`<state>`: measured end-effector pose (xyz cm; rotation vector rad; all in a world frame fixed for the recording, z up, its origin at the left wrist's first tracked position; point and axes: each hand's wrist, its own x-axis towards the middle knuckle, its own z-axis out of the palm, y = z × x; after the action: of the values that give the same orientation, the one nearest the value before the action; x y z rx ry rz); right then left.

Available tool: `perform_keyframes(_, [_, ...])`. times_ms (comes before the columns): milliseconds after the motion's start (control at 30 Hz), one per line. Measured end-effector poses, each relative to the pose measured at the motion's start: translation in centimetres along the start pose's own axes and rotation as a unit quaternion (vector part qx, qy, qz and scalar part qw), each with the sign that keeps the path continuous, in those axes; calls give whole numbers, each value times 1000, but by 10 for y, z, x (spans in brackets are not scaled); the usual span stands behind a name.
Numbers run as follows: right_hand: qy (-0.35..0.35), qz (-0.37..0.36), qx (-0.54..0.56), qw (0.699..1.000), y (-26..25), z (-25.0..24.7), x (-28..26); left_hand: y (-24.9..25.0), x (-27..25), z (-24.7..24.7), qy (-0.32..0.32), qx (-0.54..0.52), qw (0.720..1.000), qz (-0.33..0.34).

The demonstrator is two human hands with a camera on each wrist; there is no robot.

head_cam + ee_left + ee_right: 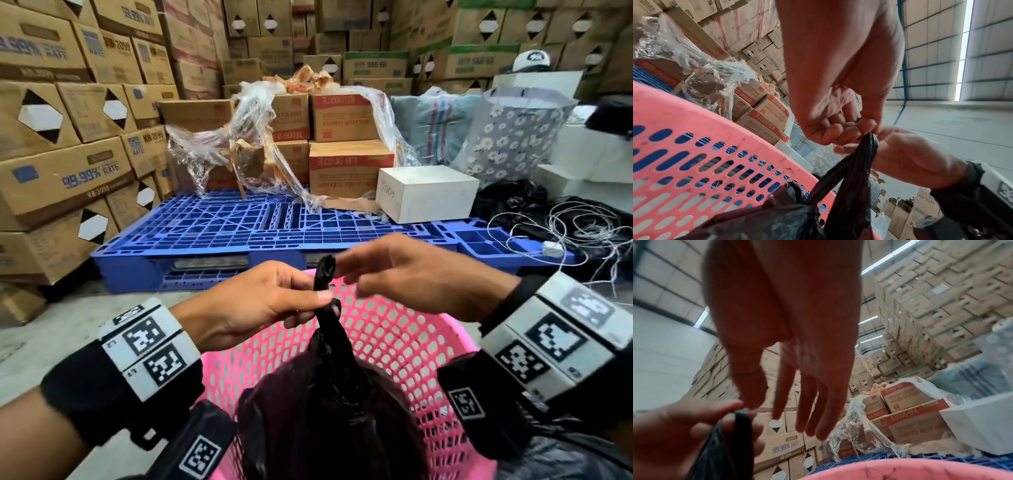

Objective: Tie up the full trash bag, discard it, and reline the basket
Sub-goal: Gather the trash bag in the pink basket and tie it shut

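The black trash bag sits inside the pink basket, which stands on the floor at the near edge of the scene. Its top is gathered into a narrow twisted neck that rises above the basket rim. The left hand pinches this neck between the thumb and the curled fingers, and a short end of the plastic stands up above the pinch. The right hand is spread with straight fingers, and it holds nothing; its fingertips are just beside the free end of the bag, and I cannot tell if they touch it.

I judge that the bag is soft and thin, so it will crumple and slip easily, and the film may tear if it is pulled sharply. The body looks full, but its weight cannot be read from here. The best place to take hold seems to be the twisted neck, close under the left hand, where many layers lie together.

Beyond the basket lies a blue pallet. It carries red-and-brown cartons with loose clear wrap and, to the right, a white box. High walls of cardboard boxes stand at the left and far side.
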<state>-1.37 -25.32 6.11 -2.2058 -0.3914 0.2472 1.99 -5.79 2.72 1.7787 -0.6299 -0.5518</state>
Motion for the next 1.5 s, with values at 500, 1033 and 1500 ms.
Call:
perform_keyframes(500, [-1, -208, -255, 944, 6, 25, -8, 11, -10, -10, -56, 129, 987, -83])
perform_keyframes(1033, [46, -101, -207, 972, 9, 23, -6, 18, -13, -4, -53, 206, 977, -31])
perform_keyframes(1500, [66, -107, -179, 976, 14, 15, -10, 11, -7, -7, -13, 180, 984, -12])
